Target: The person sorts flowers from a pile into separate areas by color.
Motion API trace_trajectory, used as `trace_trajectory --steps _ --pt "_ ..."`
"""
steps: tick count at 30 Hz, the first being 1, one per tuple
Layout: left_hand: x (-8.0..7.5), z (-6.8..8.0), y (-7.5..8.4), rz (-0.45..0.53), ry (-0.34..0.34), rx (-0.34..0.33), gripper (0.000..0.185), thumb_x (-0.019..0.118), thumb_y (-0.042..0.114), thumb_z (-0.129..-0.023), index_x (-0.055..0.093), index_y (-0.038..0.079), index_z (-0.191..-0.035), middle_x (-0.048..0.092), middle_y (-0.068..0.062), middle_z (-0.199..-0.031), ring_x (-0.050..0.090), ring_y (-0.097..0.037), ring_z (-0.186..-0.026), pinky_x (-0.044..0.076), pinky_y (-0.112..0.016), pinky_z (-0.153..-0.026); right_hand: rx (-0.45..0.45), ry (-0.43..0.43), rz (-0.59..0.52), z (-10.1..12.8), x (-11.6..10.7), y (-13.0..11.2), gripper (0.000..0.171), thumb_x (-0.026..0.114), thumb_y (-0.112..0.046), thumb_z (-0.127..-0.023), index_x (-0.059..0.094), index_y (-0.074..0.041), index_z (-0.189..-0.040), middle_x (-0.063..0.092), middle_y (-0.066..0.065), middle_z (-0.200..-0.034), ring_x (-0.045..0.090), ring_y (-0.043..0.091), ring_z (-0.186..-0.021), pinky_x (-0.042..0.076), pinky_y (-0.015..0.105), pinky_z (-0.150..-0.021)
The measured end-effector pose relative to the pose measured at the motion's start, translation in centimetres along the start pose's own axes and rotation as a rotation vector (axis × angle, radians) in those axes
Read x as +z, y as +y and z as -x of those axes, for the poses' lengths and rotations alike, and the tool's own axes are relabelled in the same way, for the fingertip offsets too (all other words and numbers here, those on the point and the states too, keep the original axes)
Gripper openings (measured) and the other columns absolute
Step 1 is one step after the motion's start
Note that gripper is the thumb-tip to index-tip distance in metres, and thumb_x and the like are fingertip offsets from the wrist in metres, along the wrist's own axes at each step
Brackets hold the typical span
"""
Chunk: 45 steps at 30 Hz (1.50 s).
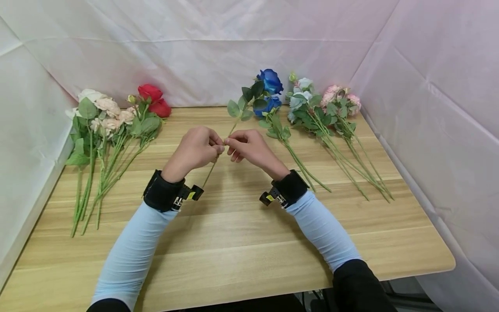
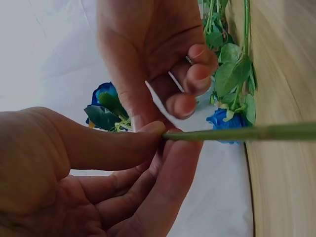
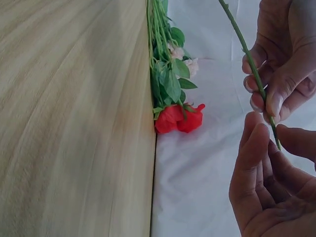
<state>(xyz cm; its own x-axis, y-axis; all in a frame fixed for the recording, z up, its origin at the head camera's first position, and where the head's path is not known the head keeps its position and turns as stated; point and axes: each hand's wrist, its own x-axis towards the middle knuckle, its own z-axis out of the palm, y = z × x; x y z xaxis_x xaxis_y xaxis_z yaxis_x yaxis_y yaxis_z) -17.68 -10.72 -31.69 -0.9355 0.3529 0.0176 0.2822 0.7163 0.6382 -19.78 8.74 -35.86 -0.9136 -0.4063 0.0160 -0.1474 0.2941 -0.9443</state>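
Observation:
A blue rose with green leaves is held slanting above the middle of the table. My left hand pinches its thin green stem between thumb and forefinger. Just above that grip, my right hand has thumb and forefinger on the same stem, its other fingers loosely bent. In the right wrist view, the stem runs through both hands' fingertips. Behind the right hand, a second blue rose lies on the table, its stem pointing toward the front right.
On the wooden table, white and cream flowers and red roses lie at the left. Light blue flowers and pink flowers lie at the right. White cloth hangs behind.

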Motion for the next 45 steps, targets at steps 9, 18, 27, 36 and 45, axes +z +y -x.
trace_trajectory --steps 9,18,27,36,45 --pt "0.3 -0.1 0.1 0.020 -0.004 -0.009 0.016 0.064 0.010 -0.097 0.078 0.002 -0.098 0.078 -0.011 -0.083 0.069 -0.018 -0.066 0.051 -0.032 -0.071 -0.011 0.045 -0.118 0.1 0.7 -0.1 0.021 0.063 -0.019 -0.104 0.072 -0.001 -0.099 0.069 0.007 -0.084 0.070 0.019 -0.073 0.061 0.030 -0.067" --pt "0.3 0.0 0.2 0.093 0.003 -0.028 0.015 0.067 0.010 -0.096 0.079 0.001 -0.097 0.079 -0.013 -0.085 0.074 -0.018 -0.066 0.057 -0.031 -0.070 -0.013 0.068 -0.123 0.1 0.7 -0.1 0.020 0.063 -0.017 -0.104 0.071 -0.001 -0.095 0.068 0.006 -0.079 0.070 0.017 -0.070 0.061 0.030 -0.065" --pt "0.1 -0.1 0.1 0.215 -0.056 -0.072 0.017 0.069 0.014 -0.099 0.078 0.001 -0.104 0.078 -0.018 -0.095 0.077 -0.021 -0.074 0.064 -0.033 -0.072 0.016 0.087 -0.135 0.1 0.4 -0.2 0.020 0.063 -0.017 -0.104 0.071 -0.001 -0.093 0.066 0.007 -0.077 0.071 0.018 -0.067 0.063 0.033 -0.065" --pt "-0.8 0.1 -0.6 0.184 -0.061 -0.078 0.027 0.070 0.030 -0.100 0.078 0.005 -0.105 0.075 -0.010 -0.084 0.075 -0.020 -0.075 0.061 -0.033 -0.073 0.155 0.051 -0.072 -0.2 -1.8 -0.1 0.023 0.062 -0.013 -0.103 0.066 0.007 -0.093 0.061 0.009 -0.071 0.073 0.022 -0.063 0.065 0.045 -0.070" --pt "-0.8 0.0 -1.0 0.210 -0.057 -0.085 0.030 0.071 0.032 -0.099 0.076 0.005 -0.108 0.075 -0.009 -0.084 0.074 -0.017 -0.073 0.062 -0.031 -0.073 0.190 0.058 0.323 -0.1 -9.1 -0.5 0.024 0.058 -0.015 -0.104 0.067 -0.002 -0.086 0.064 0.013 -0.073 0.074 0.026 -0.064 0.065 0.045 -0.068"
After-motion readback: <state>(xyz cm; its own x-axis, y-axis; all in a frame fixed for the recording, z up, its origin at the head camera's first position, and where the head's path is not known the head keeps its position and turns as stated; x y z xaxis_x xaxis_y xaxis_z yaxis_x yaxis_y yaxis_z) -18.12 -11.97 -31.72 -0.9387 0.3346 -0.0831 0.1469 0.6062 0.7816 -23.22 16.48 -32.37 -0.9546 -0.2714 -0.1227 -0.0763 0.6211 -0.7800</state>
